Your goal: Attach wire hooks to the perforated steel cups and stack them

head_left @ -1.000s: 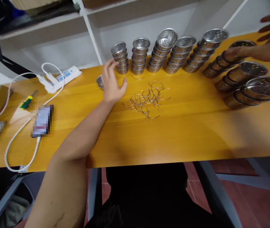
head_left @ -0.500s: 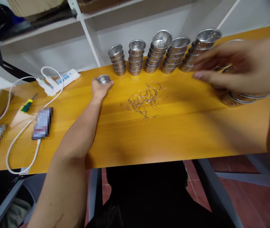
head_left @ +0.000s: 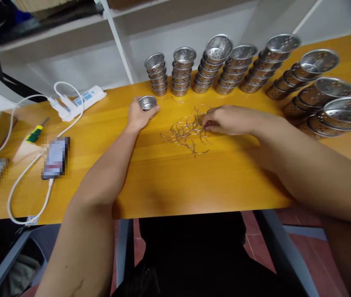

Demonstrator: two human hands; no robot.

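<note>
My left hand (head_left: pixel 140 116) is wrapped round a small perforated metal cup (head_left: pixel 148 103), which stands on the table with its mouth up. At the right side of a loose heap of thin curved wires (head_left: pixel 184 134), my right hand (head_left: pixel 225 119) has its fingertips pinched together among the wires. Whether a wire is between those fingertips is too small to make out. One separate curved wire (head_left: pixel 180 101) lies behind the heap, in front of the stacked cups.
Several stacks of perforated metal cups (head_left: pixel 184 70) line the table's back and right side. To the left are a power strip (head_left: pixel 83 103) with white cables, a screwdriver (head_left: pixel 36 132) and a phone (head_left: pixel 55 158). The table's front edge runs before my lap.
My right hand has come from over the cup stacks on the right down to the wire heap, its fingers closing. My left hand still holds the cup in about the same place.
</note>
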